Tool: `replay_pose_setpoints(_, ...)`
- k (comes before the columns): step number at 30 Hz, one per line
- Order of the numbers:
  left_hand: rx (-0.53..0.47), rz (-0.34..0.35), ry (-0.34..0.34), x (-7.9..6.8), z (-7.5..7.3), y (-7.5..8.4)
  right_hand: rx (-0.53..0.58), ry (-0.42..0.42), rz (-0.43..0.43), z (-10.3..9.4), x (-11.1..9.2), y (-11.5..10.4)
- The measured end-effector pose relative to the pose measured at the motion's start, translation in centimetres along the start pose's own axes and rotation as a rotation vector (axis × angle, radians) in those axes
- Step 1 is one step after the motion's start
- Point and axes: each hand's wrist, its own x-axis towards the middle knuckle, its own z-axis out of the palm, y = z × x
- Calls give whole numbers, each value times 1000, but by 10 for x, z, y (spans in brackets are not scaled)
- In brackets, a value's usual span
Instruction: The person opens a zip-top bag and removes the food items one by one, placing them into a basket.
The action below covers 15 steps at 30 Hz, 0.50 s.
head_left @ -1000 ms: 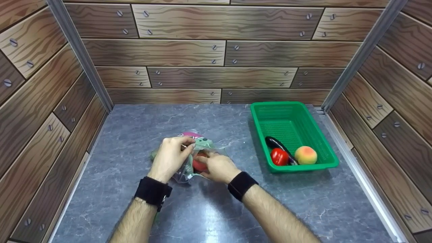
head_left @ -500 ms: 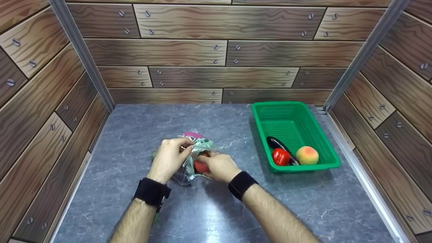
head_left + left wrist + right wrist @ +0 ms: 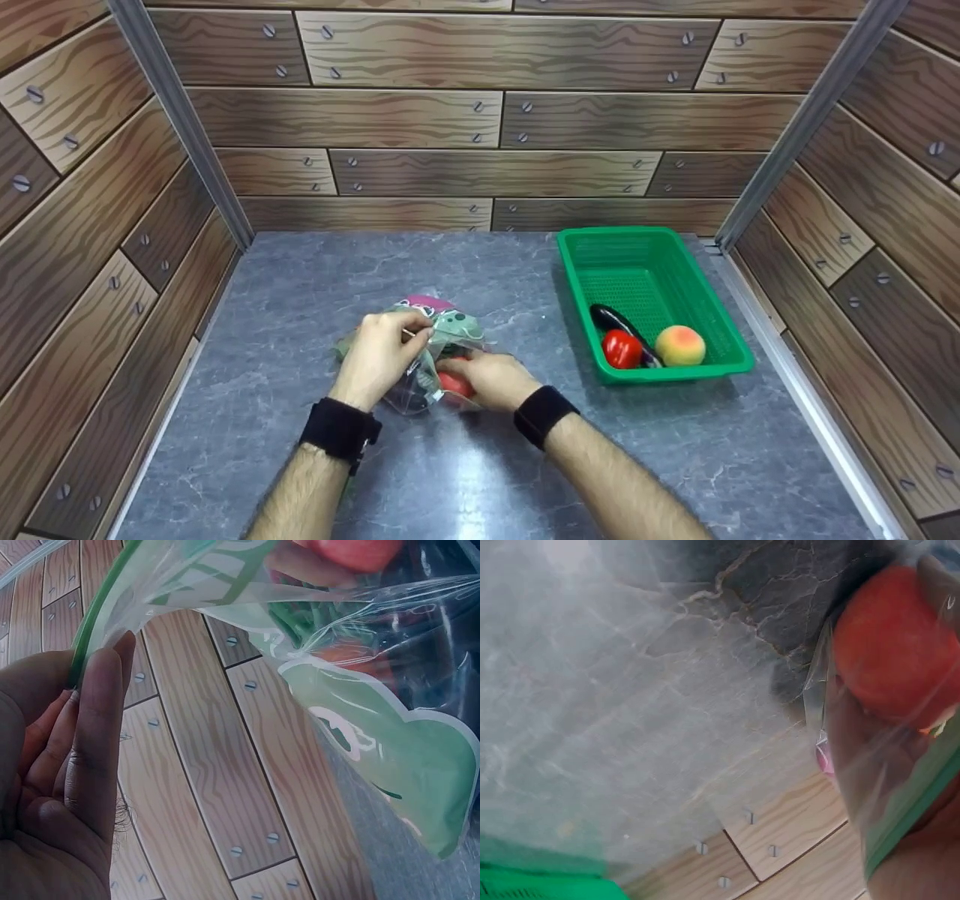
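Note:
A clear zip bag [image 3: 459, 325] with green and pink printing lies mid-table in the head view, its mouth spread. My left hand [image 3: 375, 352] pinches the bag's green zip edge between thumb and fingers, as the left wrist view shows. Reaching inside the mouth, my right hand [image 3: 501, 381] holds a round red fruit [image 3: 896, 645]; the clear film covers hand and fruit in the right wrist view. Through the plastic, a green bundle [image 3: 289, 619] and something orange-red [image 3: 349, 656] show beside dark contents. Part of the bag is hidden behind my left hand.
A green plastic basket [image 3: 574, 300] stands at the right. In its near end lie an eggplant [image 3: 609, 319], a red tomato-like piece [image 3: 621, 349] and a peach [image 3: 680, 346]. Wood-patterned walls [image 3: 420, 116] enclose the grey marbled table [image 3: 300, 270].
My right hand and the red fruit have shifted slightly right and toward me, near the bag's mouth. My left hand stays at the bag's edge. The basket has not changed.

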Motion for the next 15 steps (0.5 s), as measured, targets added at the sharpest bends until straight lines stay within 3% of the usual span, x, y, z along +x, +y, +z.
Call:
replay_pose_setpoints(7,1,-9,8,2,-1,5,116,-50,-3,-15,-4,8)
replay_pose_setpoints(15,-36,-15,19,7,-10,19,150,17,-36,-41,-5,9)
